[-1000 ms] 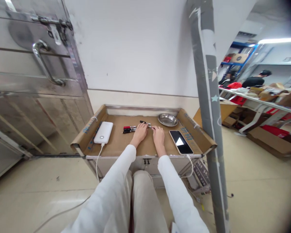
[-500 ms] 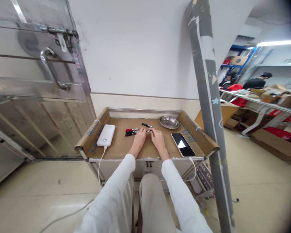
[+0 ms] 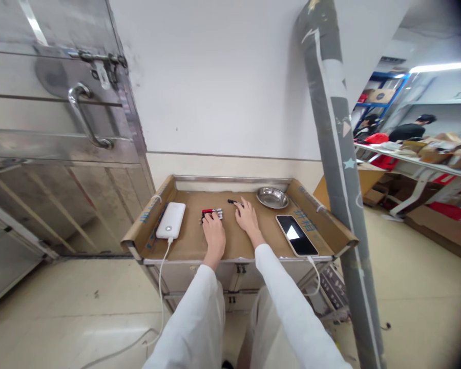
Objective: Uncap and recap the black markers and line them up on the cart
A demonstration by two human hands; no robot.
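My left hand [image 3: 214,233] lies on the cardboard-lined cart top [image 3: 192,241], its fingers curled down onto a small group of red and black markers [image 3: 212,211]. My right hand [image 3: 246,218] rests just to the right with fingers stretched forward and apart. Its fingertips are at a single black marker [image 3: 231,202] lying further back. Both arms wear white sleeves.
A white power bank [image 3: 170,220] with a cable lies at the left, a lit phone [image 3: 296,234] at the right, and a steel bowl [image 3: 272,197] at the back right. A grey wrapped pole [image 3: 330,128] stands beside the cart. A steel door [image 3: 61,133] is on the left. People work at tables far right.
My left hand has moved left from the middle onto the group of markers. My right hand has shifted slightly back toward the lone black marker. The camera has moved closer.
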